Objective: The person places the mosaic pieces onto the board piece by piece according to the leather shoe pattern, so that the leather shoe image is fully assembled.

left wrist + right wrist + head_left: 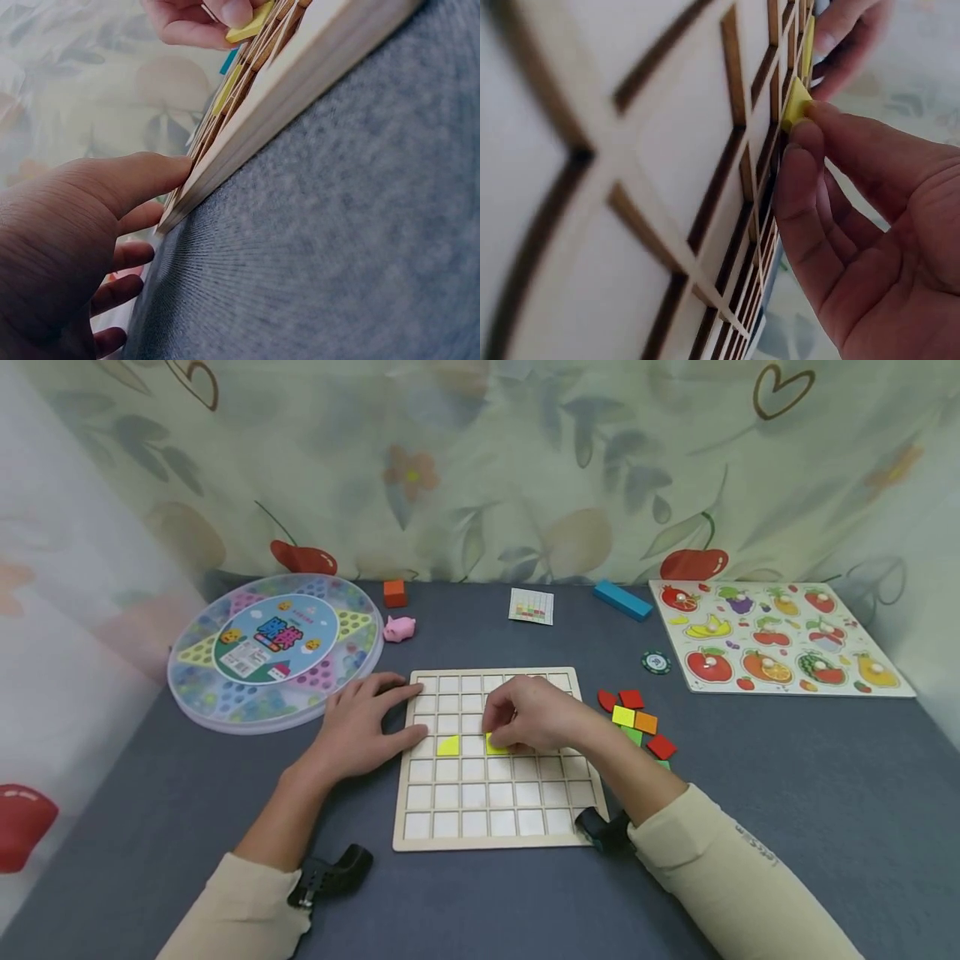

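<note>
A pale wooden grid board (450,842) lies flat on the table, divided into small square cells. My left hand (358,732) rests beside it, thumb and forefinger touching its left edge and the other fingers spread, as the left wrist view also shows. Between thumb and fingertips my right hand (536,714) pinches a yellow tile (795,107) over a middle cell, tilted against the grid in the right wrist view. Another yellow tile (448,746), partly rounded on top, sits in a cell two columns to the left in the same row.
Loose coloured tiles (646,722) lie right of the board, partly behind my right forearm. Behind stand a pink pig (399,628), an orange block (394,594), a pattern card (532,607), a blue block (623,600) and a chip (656,662). A round game box (202,710) and fruit puzzle (795,685) flank them.
</note>
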A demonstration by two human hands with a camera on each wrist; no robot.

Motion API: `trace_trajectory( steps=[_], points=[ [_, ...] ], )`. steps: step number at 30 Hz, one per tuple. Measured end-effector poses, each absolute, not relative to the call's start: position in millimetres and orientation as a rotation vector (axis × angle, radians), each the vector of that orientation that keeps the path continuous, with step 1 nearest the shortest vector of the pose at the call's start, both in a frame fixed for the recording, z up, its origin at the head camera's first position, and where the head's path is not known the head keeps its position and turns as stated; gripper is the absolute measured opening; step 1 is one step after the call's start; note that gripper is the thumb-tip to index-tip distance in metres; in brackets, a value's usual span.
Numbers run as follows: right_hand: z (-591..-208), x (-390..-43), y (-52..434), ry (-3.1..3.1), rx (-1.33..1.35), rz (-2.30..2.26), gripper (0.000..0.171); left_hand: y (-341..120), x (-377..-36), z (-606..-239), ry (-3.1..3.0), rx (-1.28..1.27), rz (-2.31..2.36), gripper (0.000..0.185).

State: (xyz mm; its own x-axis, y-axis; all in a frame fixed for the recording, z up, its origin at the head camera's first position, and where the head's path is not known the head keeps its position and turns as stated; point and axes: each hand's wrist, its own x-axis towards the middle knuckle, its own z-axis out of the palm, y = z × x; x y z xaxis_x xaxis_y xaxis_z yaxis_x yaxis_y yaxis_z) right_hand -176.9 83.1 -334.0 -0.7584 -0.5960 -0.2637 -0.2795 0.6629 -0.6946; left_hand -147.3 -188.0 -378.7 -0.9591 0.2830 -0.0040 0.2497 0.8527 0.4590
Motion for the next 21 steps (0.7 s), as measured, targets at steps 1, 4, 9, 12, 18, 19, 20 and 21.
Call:
trace_trajectory(
  steps=[1,4,9,12,18,19,20,21],
  points=[
    [-334,-176,82,2.409,-0.676,-0.880,0.008,-188,-147,-379,2.955,0.426,0.718,0.066],
    [-334,-174,79,2.454,-0.661,-0.839,0.010,-188,-148,-378,2.959,0.429,0.717,0.066],
    [-334,-171,78,2.528,-0.690,-0.772,0.010,-189,-148,-377,2.959,0.432,0.713,0.066],
    [-334,-171,78,2.555,-0.728,-0.738,0.009,-188,-148,-377,2.956,0.430,0.708,0.066],
    [-328,-170,86,2.571,-0.787,-0.720,0.009,-187,-147,-378,2.950,0.427,0.705,0.066],
    [-326,-170,91,2.570,-0.774,-0.737,0.009,-187,-147,-378,2.948,0.428,0.705,0.066],
    [-324,-171,96,2.566,-0.760,-0.759,0.009,-187,-147,-378,2.947,0.429,0.702,0.066],
    [-322,-171,102,2.563,-0.742,-0.783,0.010,-187,-147,-378,2.946,0.429,0.700,0.066]
  ],
)
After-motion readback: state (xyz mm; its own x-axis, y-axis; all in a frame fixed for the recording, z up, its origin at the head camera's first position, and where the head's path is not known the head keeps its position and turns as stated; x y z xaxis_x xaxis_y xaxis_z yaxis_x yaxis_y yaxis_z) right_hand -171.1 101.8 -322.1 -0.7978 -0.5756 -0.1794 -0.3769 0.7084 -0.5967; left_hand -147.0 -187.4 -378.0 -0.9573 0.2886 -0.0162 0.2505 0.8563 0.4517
